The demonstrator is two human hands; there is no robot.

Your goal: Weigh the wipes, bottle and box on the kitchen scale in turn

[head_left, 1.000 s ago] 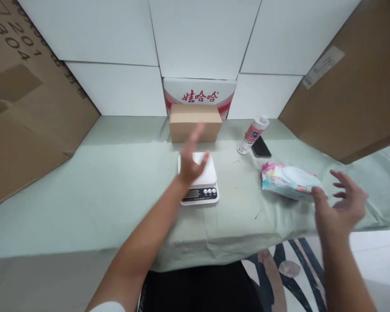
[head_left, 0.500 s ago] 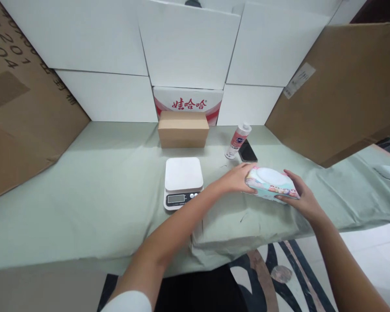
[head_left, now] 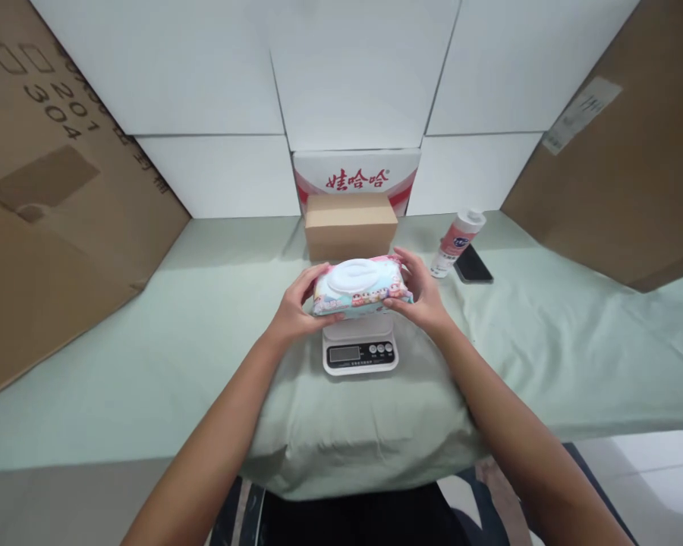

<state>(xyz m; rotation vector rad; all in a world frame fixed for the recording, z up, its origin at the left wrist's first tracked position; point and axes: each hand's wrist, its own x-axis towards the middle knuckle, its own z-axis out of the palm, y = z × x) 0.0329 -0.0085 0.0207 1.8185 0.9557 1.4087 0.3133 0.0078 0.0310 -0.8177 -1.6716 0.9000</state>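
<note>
Wipes pack [head_left: 360, 286] (label unreadable) over scale [head_left: 360, 353]

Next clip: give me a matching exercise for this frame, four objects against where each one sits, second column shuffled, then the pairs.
Objects
1. wet wipes pack
2. kitchen scale
3. cardboard box
4. phone

Places
A. lying flat on the cloth beside the bottle
B. held at both ends by the left hand and right hand
C. directly under the held pack
D. at the back, in front of the red-lettered carton

Pairs: 1-B, 2-C, 3-D, 4-A
</note>
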